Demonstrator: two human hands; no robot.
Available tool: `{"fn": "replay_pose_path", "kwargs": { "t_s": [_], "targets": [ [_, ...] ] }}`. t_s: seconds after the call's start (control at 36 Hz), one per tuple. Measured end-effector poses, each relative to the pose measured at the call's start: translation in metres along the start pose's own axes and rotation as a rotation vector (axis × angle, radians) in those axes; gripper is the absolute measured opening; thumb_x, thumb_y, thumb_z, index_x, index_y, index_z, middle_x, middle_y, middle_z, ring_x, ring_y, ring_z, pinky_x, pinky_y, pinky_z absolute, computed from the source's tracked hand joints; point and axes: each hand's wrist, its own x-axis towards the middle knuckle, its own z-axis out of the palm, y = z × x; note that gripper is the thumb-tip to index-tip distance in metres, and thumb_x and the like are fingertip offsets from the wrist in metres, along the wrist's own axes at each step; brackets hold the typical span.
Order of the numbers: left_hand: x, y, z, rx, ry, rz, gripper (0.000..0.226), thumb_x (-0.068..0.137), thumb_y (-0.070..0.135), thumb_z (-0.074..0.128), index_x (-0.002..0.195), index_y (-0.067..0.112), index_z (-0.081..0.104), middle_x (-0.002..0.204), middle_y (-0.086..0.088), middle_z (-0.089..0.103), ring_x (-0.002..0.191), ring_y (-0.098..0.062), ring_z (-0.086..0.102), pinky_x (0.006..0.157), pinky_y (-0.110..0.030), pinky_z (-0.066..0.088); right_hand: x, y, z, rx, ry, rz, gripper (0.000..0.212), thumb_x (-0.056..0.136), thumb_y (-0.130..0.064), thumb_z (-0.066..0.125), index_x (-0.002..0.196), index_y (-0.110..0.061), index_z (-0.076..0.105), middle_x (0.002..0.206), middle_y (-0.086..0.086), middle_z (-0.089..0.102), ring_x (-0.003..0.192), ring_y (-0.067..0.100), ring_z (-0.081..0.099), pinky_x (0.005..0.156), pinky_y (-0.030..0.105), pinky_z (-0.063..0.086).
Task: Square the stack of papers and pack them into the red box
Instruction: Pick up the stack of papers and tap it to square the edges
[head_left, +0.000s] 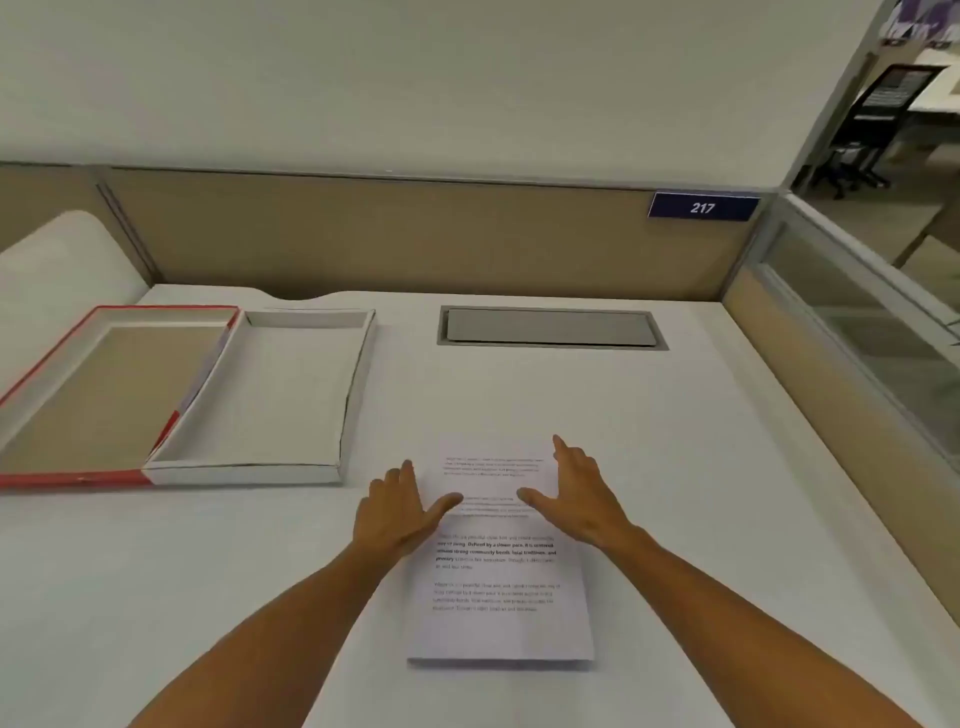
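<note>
A stack of printed white papers (501, 582) lies flat on the white desk, near its front middle. My left hand (397, 512) rests against the stack's left edge, fingers spread, thumb lying over the sheet. My right hand (576, 493) is at the right edge, fingers spread, thumb over the paper. Neither hand grips anything. At the far left sits the red box (78, 475), open, with a brown cardboard floor. A white tray-like box part (244, 474) lies next to it on its right, touching it, with nothing inside.
A grey rectangular cable hatch (550, 327) is set into the desk behind the papers. A tan partition (415, 234) with a blue sign "217" (702, 207) closes the back; a glass panel (857, 332) borders the right side.
</note>
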Motion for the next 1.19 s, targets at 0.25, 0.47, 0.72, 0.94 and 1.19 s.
{"fn": "replay_pose_path", "kwargs": {
  "t_s": [0.25,0.47,0.72,0.94,1.19],
  "targets": [
    [-0.001,0.012,0.014,-0.328,-0.061,-0.222,0.078,0.087,0.061,0.06,0.131,-0.003,0.046,0.132,-0.022,0.045,0.117,-0.038,0.052,0.101,-0.045,0.043,-0.025,0.006,0.027,0.157,0.016,0.26,0.087,0.085,-0.05,0.071,0.151,-0.011,0.029,0.145,0.015,0.04,0.136,0.034,0.036,0.107,0.044,0.04],
    [0.003,0.019,0.02,-0.688,-0.235,-0.365,0.082,0.084,0.053,0.069,0.14,0.0,0.042,0.146,-0.021,0.039,0.129,-0.038,0.046,0.107,-0.048,0.042,-0.03,0.018,0.035,0.327,-0.042,0.443,0.086,0.083,-0.041,0.078,0.146,-0.004,0.034,0.142,0.016,0.045,0.128,0.032,0.052,0.099,0.037,0.048],
    [0.015,0.029,0.019,-0.741,-0.275,-0.506,0.091,0.08,0.053,0.073,0.147,0.006,0.034,0.149,-0.019,0.035,0.134,-0.036,0.038,0.109,-0.049,0.039,-0.029,0.011,0.04,0.219,-0.072,0.419,0.065,0.087,-0.034,0.076,0.134,-0.001,0.047,0.133,0.018,0.052,0.118,0.032,0.059,0.098,0.04,0.053],
    [0.018,0.043,0.017,-0.634,-0.224,-0.564,0.091,0.081,0.057,0.069,0.146,0.004,0.031,0.147,-0.017,0.034,0.135,-0.035,0.032,0.107,-0.044,0.034,-0.02,0.015,0.036,0.222,-0.125,0.438,0.068,0.083,-0.033,0.081,0.133,-0.001,0.048,0.133,0.018,0.055,0.115,0.032,0.062,0.097,0.041,0.055],
    [0.026,0.035,0.012,-0.782,-0.249,-0.531,0.089,0.085,0.046,0.07,0.148,0.002,0.026,0.148,-0.015,0.032,0.134,-0.033,0.036,0.101,-0.045,0.042,-0.018,0.015,0.039,0.207,-0.125,0.433,0.074,0.084,-0.033,0.08,0.138,-0.002,0.041,0.136,0.018,0.051,0.12,0.033,0.06,0.099,0.042,0.054]
  ]
}}
